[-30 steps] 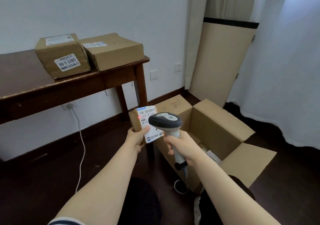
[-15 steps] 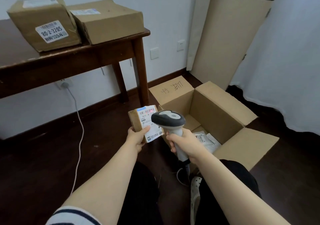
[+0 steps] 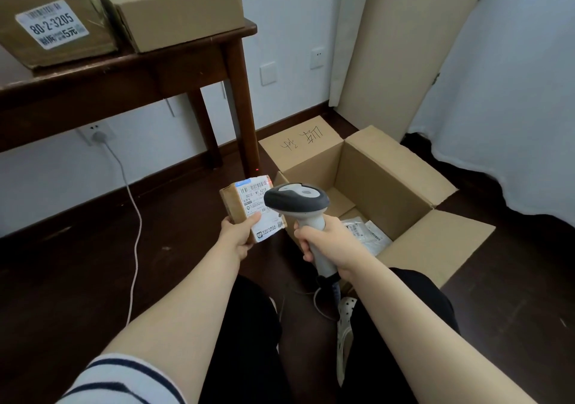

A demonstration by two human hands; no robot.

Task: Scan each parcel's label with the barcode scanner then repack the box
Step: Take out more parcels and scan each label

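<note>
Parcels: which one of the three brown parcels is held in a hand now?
The small parcel, gripped by the left hand in front of the scanner. The two larger parcels lie on the table.

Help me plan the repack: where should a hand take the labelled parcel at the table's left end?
Take the labelled parcel across its two side faces, reaching in from the table's front edge. Its label faces forward and up; the right side sits close against the neighbouring parcel, so slide it forward first.
</note>
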